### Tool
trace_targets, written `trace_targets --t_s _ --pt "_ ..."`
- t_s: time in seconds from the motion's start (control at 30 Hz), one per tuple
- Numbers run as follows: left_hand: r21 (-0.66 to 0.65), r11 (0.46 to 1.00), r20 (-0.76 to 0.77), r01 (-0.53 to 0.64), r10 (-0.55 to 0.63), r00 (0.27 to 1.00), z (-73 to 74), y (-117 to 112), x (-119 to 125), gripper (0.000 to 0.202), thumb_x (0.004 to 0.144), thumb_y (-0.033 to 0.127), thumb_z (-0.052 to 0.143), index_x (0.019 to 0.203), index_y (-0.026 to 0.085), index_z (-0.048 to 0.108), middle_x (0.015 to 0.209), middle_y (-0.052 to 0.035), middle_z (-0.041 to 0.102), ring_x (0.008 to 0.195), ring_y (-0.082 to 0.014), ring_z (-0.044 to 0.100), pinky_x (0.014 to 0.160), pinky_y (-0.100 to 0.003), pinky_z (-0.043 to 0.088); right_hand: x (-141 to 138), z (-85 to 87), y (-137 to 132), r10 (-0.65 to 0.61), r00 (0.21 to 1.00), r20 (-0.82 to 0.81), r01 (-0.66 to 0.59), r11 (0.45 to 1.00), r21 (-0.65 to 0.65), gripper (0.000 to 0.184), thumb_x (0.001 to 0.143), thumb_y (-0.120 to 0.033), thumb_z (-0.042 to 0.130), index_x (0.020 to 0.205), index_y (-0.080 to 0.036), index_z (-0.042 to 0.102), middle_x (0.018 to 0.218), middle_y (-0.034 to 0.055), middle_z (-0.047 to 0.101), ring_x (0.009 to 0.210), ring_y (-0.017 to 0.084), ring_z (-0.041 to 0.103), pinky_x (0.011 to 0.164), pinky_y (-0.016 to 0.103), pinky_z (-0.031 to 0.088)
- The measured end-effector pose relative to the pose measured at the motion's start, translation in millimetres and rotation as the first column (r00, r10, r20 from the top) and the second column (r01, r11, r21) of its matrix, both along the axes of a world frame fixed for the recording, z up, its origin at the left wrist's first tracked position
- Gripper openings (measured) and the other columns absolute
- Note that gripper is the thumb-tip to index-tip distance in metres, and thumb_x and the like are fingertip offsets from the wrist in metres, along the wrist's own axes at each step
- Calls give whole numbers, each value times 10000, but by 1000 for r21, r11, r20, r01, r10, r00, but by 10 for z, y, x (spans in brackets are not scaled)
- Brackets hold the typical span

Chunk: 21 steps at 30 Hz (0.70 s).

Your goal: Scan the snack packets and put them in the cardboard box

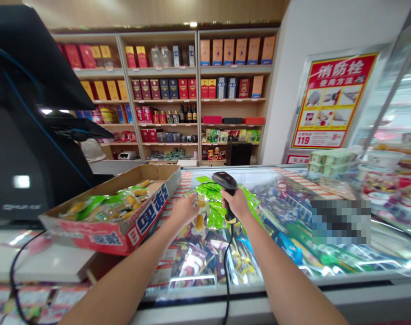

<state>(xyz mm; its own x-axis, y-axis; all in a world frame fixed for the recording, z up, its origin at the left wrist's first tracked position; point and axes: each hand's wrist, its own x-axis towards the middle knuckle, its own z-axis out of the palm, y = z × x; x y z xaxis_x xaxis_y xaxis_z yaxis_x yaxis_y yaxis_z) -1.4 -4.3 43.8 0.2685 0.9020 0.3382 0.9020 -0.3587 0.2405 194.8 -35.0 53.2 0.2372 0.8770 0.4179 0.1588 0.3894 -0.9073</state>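
My right hand (238, 202) is wrapped round the handle of a black barcode scanner (225, 179), its head tilted forward over the glass top. A black cable runs down from the scanner's base. With closed fingers, my left hand (185, 209) grips the edge of a clear snack packet (200, 221) with yellow-brown pieces inside. Bright green packets (216, 215) lie in a spread beneath the scanner, partly hidden by it and by my right hand. To the left stands an open cardboard box (151, 216) containing several similar packets with yellow pieces.
A glass-topped freezer (232, 289) full of wrapped goods lies before me. A dark checkout monitor (32, 104) rises at the left. Egg cartons (332, 162) and tubs (381, 174) stand at the right. Shelves (231, 69) of boxed bottles line the back wall.
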Motion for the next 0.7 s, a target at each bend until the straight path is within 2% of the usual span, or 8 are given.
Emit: trace_targets --t_s 0.07,0.13,0.23,0.3,0.37,0.47,0.63,0.7 --pt "10 1000 153 0 -1 988 -27 29 -25 309 733 264 565 1024 208 653 764 -60 700 810 -260 655 825 -391 439 -15 6 -11 16 1000 -27 -16 1000 -5 220 674 -364 662 570 -199 562 439 -16 530 349 148 518 389 271 410" --pt "-33 999 426 23 -7 905 -52 67 -46 257 677 254 598 923 192 640 681 -25 663 700 -218 636 717 -323 452 -36 15 -25 46 997 -62 -47 999 -9 214 663 -363 672 581 -195 568 440 -22 529 349 143 514 386 269 408" --pt "-110 987 835 119 27 550 -63 115 -66 222 588 238 632 793 184 570 645 3 639 611 -171 608 611 -265 446 -77 21 -48 106 987 -121 -111 993 -36 229 659 -366 670 560 -190 561 430 -24 523 341 133 502 382 263 406" --pt "-127 974 949 187 65 307 -52 133 -81 278 532 229 651 788 183 554 650 9 645 586 -158 601 588 -256 451 -105 15 -58 131 981 -145 -142 988 -63 245 662 -369 663 539 -189 552 415 -21 517 338 131 496 379 261 405" --pt "-132 963 981 235 92 171 -40 147 -100 329 500 230 663 812 177 571 650 11 652 571 -152 595 574 -251 449 -127 3 -61 144 978 -152 -158 984 -83 261 662 -375 667 525 -188 548 400 -17 511 340 133 492 379 263 407" --pt "-116 954 988 277 83 126 -45 172 -121 321 480 256 687 776 159 613 646 -2 657 583 -148 591 582 -248 441 -143 -18 -56 156 974 -162 -173 980 -95 279 652 -385 684 514 -189 542 394 -14 511 340 133 483 377 268 411" --pt "-72 969 971 238 14 239 -117 209 -105 228 470 305 730 571 138 612 541 -2 592 527 -108 508 544 -224 378 -146 -29 -58 157 973 -167 -177 978 -113 262 649 -379 692 534 -191 549 397 -13 521 345 133 481 374 267 410" --pt "-50 977 973 206 1 232 -144 221 -100 237 477 314 736 513 151 569 491 18 540 495 -91 463 512 -213 345 -147 -24 -66 157 973 -169 -177 977 -115 266 651 -378 692 529 -190 549 396 -12 520 345 131 480 374 265 409"
